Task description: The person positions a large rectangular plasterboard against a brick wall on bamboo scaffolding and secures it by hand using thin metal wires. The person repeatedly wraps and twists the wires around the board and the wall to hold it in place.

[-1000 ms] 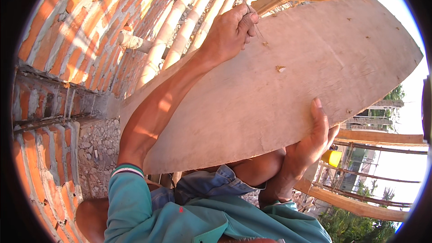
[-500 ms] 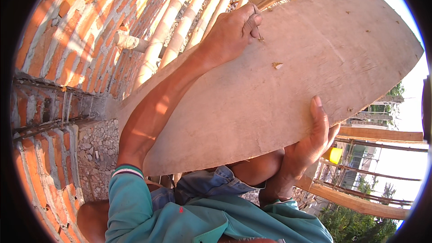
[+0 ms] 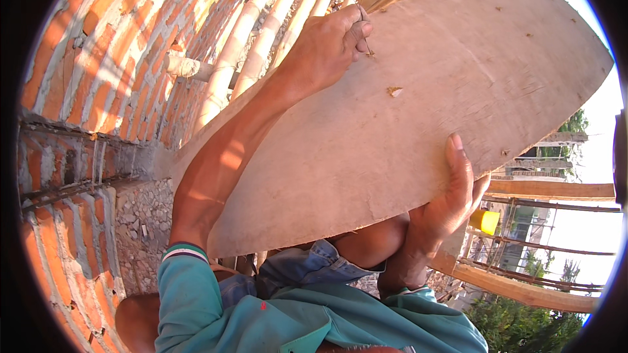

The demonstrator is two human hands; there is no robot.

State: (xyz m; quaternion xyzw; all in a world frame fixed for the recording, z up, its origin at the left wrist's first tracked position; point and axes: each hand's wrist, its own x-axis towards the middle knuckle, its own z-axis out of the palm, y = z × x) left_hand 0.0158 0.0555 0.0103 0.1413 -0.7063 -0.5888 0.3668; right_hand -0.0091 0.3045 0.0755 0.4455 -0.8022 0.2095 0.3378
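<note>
A large brown plywood board lies tilted across my lap, running from lower left to upper right. Its surface has several small splintered holes. My left hand is closed in a pinch near the far edge, gripping a thin wire that comes out of one hole; the strand also shows above the fist. My right hand grips the near right edge of the board, with the thumb on top and the other fingers hidden beneath.
A brick wall rises close on the left, with rubble at its foot. Bamboo poles run beyond the board. Timber beams and a yellow bucket are at the right.
The board's far right end has shifted slightly left and up. My left hand has moved a little the same way, still pinching the wire. My right hand keeps its grip.
</note>
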